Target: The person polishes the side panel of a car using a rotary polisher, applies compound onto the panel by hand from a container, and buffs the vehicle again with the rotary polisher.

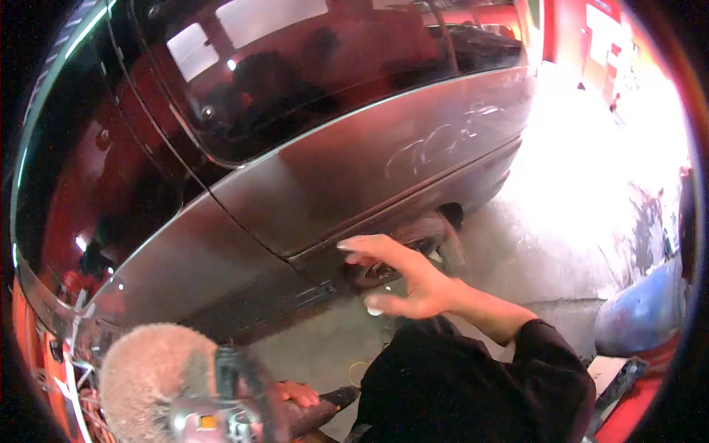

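Observation:
In the lower left a power polisher (221, 421) stands close to the camera, its round fuzzy tan pad (151, 376) facing up the view. My left hand (299, 393) is wrapped around the dark body of the polisher; part of the hand is hidden behind the tool. My right hand (410, 277) is raised in front of the lower side of a dark car (354, 184), fingers spread and slightly curved, thumb apart, with nothing in it. Swirled, whitish smears (436, 144) mark the car's panel above it. A wheel (384, 273) shows partly behind the right hand.
Grey concrete floor (509, 258) runs along the car, brightly lit at upper right. A blue rounded container (639, 310) stands at the right edge. Red items and cables (88, 402) crowd the lower left. Beside my right sleeve lies a pale flat piece (607, 373).

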`<action>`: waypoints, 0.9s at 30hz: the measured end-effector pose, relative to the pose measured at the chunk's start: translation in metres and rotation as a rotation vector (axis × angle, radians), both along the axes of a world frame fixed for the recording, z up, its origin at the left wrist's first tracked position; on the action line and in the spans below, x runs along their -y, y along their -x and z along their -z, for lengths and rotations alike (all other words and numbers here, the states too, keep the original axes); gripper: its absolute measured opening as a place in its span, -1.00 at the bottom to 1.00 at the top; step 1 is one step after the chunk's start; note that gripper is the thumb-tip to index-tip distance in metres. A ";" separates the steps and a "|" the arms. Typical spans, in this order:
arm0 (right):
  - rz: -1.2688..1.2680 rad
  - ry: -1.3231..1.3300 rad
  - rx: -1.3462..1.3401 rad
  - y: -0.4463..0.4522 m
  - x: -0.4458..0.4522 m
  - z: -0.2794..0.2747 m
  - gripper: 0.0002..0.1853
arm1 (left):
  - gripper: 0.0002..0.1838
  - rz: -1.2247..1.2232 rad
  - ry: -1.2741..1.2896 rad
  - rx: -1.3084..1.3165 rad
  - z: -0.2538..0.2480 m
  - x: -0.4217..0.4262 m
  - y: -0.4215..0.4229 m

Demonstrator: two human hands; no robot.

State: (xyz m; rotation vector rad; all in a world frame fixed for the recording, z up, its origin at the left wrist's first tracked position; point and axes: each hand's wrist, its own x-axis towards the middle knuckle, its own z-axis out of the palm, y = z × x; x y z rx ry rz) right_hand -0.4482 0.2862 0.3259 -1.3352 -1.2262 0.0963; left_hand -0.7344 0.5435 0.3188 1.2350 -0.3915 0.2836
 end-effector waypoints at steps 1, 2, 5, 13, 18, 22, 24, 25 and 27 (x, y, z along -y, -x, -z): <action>-0.008 -0.064 0.178 -0.003 -0.005 -0.015 -0.05 | 0.00 0.017 0.007 -0.020 0.003 0.003 -0.006; 0.014 -0.066 0.180 0.020 -0.013 -0.034 -0.05 | 0.00 0.026 0.012 -0.048 0.009 0.004 0.004; -0.136 -0.033 0.403 0.021 -0.019 -0.052 0.15 | 0.01 0.038 0.028 -0.143 0.022 0.014 -0.009; -0.225 0.348 0.494 0.015 0.016 -0.013 0.21 | 0.03 0.025 -0.001 -0.554 0.070 0.034 -0.037; 0.055 0.190 0.208 -0.016 0.066 0.012 0.25 | 0.05 0.162 -0.075 -0.927 0.100 0.037 -0.053; 0.290 0.223 -0.022 -0.025 0.119 0.020 0.28 | 0.04 0.023 -0.343 -0.789 0.132 0.070 -0.098; 0.347 0.275 0.014 -0.039 0.145 0.029 0.31 | 0.00 -0.019 -0.506 -0.640 0.161 0.092 -0.126; 0.372 0.335 0.036 -0.050 0.154 0.035 0.34 | -0.05 0.086 -0.634 -0.677 0.150 0.100 -0.143; 0.342 0.459 0.122 -0.061 0.172 0.044 0.30 | -0.08 0.119 -0.727 -0.485 0.182 0.110 -0.165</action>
